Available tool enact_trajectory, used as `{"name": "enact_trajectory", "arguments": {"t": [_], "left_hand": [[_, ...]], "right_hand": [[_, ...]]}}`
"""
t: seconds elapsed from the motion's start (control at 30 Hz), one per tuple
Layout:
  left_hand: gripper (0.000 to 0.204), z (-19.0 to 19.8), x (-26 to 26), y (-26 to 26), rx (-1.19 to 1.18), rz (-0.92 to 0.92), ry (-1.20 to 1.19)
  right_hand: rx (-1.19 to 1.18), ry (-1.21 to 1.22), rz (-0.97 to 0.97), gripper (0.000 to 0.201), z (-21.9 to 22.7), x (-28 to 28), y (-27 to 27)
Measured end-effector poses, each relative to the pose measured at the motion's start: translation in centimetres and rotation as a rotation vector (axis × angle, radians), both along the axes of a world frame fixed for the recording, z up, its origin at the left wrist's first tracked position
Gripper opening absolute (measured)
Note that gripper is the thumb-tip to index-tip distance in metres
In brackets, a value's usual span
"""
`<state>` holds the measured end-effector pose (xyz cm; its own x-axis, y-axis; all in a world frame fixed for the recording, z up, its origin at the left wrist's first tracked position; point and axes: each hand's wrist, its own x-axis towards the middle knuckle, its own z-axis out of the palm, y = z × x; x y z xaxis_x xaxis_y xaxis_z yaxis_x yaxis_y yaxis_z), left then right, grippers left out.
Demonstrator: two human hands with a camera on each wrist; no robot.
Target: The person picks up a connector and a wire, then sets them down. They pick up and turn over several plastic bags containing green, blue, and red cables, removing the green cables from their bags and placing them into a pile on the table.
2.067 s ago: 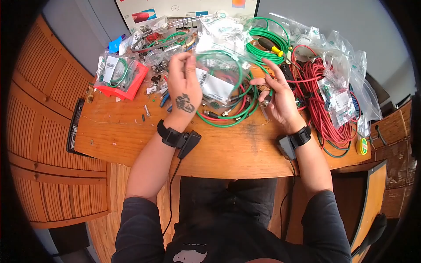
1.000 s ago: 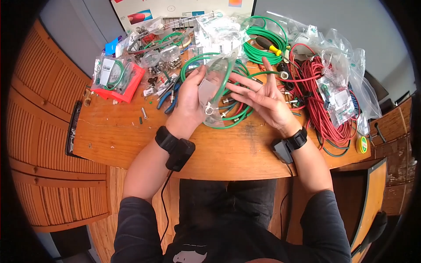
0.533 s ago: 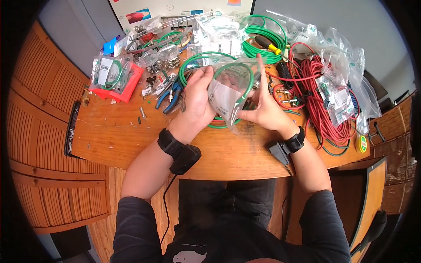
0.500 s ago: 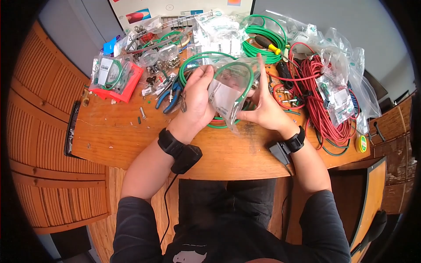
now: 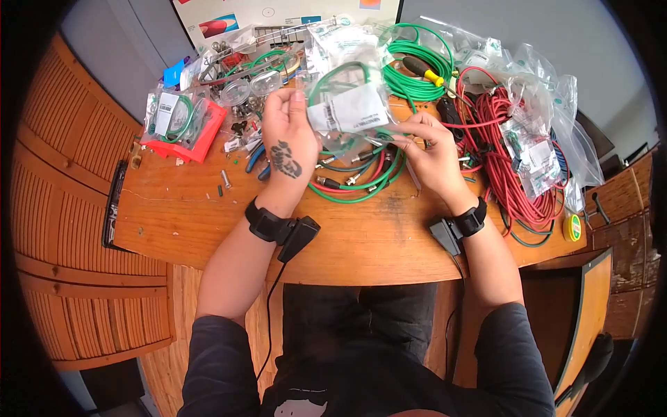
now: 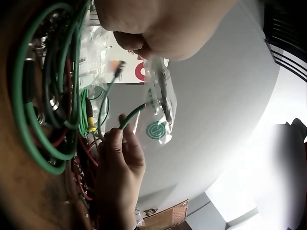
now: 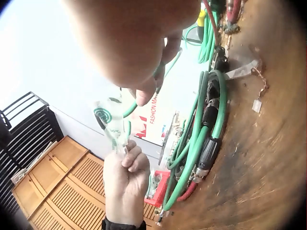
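A clear plastic bag point(image 5: 354, 108) with a white label and a looped green cable hangs above the table's middle. The left hand point(image 5: 288, 149) grips the bag's left edge; in the right wrist view its fingers point(image 7: 135, 158) are curled at the plastic. On the bag's right, the right hand point(image 5: 434, 156) has bent fingers. The left wrist view shows that hand point(image 6: 120, 165) pinching a green cable point(image 6: 132, 117) that runs to the bag point(image 6: 156, 117). Below the bag lie coiled green and red cables point(image 5: 347, 200) with metal connectors.
A red bin point(image 5: 201, 139) with a bagged cable stands at left, near blue-handled pliers point(image 5: 258, 163). Behind lie a green coil point(image 5: 417, 94) and a yellow-and-black screwdriver point(image 5: 424, 71). Red cables point(image 5: 507, 167) and plastic bags fill the right side, beside a small yellow tin point(image 5: 572, 230).
The bag has turned and shifted up and left, its label now nearly level. The left hand has moved left. The right hand's spread fingers have bent and now pinch the cable.
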<state>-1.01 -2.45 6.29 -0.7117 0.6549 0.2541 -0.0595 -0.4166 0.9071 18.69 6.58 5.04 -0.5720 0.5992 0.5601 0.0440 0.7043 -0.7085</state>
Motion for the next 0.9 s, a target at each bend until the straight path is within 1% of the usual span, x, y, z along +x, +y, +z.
{"name": "enact_trajectory", "arguments": {"t": [0.03,0.07,0.13,0.3,0.37,0.43,0.47,0.5,0.53,0.57,0.63,0.67,0.7,0.77,0.8,0.83,0.87,0.9], "left_hand": [[0.017,0.0,-0.2,0.0,-0.001,-0.001,-0.001],[0.017,0.0,-0.8,0.0,0.015,0.022,-0.051],[0.016,0.1,-1.9,0.1,0.026,0.064,-0.121],[0.017,0.2,-3.5,0.1,0.028,0.093,-0.132],[0.019,-0.1,-4.1,0.3,0.028,0.145,-0.123],[0.019,0.1,-4.6,0.3,0.036,0.158,-0.159],[0.019,0.1,-4.9,0.4,0.042,0.172,-0.195],[0.019,0.1,-5.2,0.4,0.043,0.174,-0.194],[0.019,0.1,-5.5,0.4,0.065,0.179,-0.163],[0.019,0.0,-5.7,0.3,0.086,0.184,-0.131],[0.019,0.3,-5.8,0.2,0.103,0.198,-0.105],[0.018,0.5,-5.9,0.1,0.120,0.213,-0.079],[0.018,0.6,-6.0,0.0,0.120,0.214,-0.079],[0.017,0.6,-6.4,-0.1,0.107,0.269,0.027],[0.017,0.6,-6.7,-0.1,0.107,0.269,0.026],[0.017,0.5,-7.1,0.1,0.143,0.313,0.016],[0.017,0.4,-7.4,0.1,0.180,0.357,0.006],[0.017,0.5,-7.9,-0.2,0.179,0.358,0.007]], "right_hand": [[0.105,-0.054,-0.014,0.032,0.1,0.1,0.1],[0.104,-0.055,-0.015,0.032,0.2,0.2,0.0],[0.051,-0.048,-0.038,0.019,0.6,0.1,-0.4],[0.068,0.043,-0.096,0.019,0.5,0.2,0.1],[0.060,0.074,-0.111,0.018,0.3,0.3,0.4],[-0.029,0.111,-0.091,0.016,0.1,0.3,0.6],[-0.028,0.111,-0.090,0.016,0.2,0.4,0.6],[-0.105,0.152,-0.075,0.015,0.3,0.4,0.4],[-0.183,0.192,-0.060,0.015,0.4,0.4,0.3],[-0.183,0.192,-0.058,0.015,0.4,0.5,0.5],[-0.138,0.201,-0.128,0.015,0.2,0.9,1.3],[-0.164,0.269,-0.125,0.015,0.1,1.0,1.7],[-0.132,0.293,-0.152,0.016,0.2,1.1,1.9],[-0.150,0.363,-0.219,0.015,-0.2,1.3,2.8],[-0.160,0.363,-0.259,0.016,-0.3,1.4,3.0],[-0.160,0.363,-0.259,0.016,-0.4,1.6,3.3],[-0.206,0.443,-0.252,0.017,-0.6,1.9,3.9],[-0.252,0.524,-0.245,0.019,-0.7,2.2,4.4]]}}
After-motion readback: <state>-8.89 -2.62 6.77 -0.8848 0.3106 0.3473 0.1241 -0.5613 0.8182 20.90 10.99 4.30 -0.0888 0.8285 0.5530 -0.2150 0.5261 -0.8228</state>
